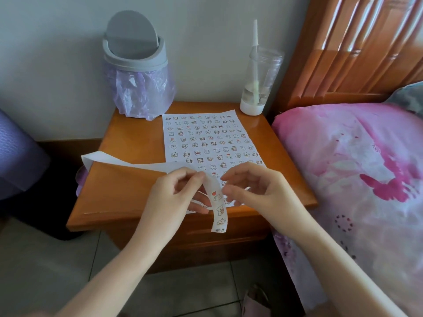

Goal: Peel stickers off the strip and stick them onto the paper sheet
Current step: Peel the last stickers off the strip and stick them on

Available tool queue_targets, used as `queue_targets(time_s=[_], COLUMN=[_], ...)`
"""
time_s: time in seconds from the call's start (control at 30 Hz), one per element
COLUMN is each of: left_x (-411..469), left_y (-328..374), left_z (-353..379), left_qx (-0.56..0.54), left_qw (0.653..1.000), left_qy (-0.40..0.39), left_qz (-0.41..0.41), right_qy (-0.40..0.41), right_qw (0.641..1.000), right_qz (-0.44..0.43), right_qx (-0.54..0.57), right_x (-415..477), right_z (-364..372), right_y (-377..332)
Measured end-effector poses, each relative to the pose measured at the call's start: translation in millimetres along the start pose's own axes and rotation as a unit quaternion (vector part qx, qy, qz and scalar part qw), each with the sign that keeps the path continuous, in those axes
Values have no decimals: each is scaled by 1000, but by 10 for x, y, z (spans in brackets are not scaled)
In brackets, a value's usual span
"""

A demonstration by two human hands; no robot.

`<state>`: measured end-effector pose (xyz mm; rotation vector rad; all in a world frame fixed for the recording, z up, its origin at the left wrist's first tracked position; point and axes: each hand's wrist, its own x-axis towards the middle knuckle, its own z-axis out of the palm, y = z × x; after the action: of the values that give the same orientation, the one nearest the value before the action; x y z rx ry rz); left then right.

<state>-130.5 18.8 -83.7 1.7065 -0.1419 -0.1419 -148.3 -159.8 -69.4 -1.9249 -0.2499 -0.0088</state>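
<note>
Counter (pixel 128 143) orange-brown wood; sheet (pixel 206 138) white, rows of small cartoon stickers; strip (pixel 218 209) white, red-heart cartoons; bin (pixel 134 53) grey, liner (pixel 139 92) lilac; bedding (pixel 357 170) pink, butterfly print

On the bedside table (pixel 128 143), the paper sheet (pixel 212 143) lies in the right half and reaches from near the back edge to the front edge, with the trash bin (pixel 137 72) at the back left corner and the bottle (pixel 258 83), a straw (pixel 255 42) inside it, at the back right corner. The sticker strip (pixel 137 164) runs from beyond the left edge across the table to the front edge, where its end hangs down between the left hand (pixel 176 193) and the right hand (pixel 254 191). The bed (pixel 357 170) stands to the right of the table, with its headboard (pixel 357 49) behind it.
</note>
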Motion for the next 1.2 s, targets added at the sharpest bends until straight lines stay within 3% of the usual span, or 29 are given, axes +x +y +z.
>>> queue_targets(time_s=[0.5,0.7,1.2], left_x=[-53,-32,-20], left_y=[8,3,0], left_z=[86,92,102], left_qx=[-21,-36,-57], left_qw=[999,999,997], left_qy=[-40,-30,-11], left_qz=[3,-16,-51], right_qy=[72,81,89], right_qw=[997,993,970], right_qz=[-22,-46,-150], right_qx=[12,-78,-168], right_x=[-42,-47,-40], right_z=[78,104,106], right_y=[58,65,100])
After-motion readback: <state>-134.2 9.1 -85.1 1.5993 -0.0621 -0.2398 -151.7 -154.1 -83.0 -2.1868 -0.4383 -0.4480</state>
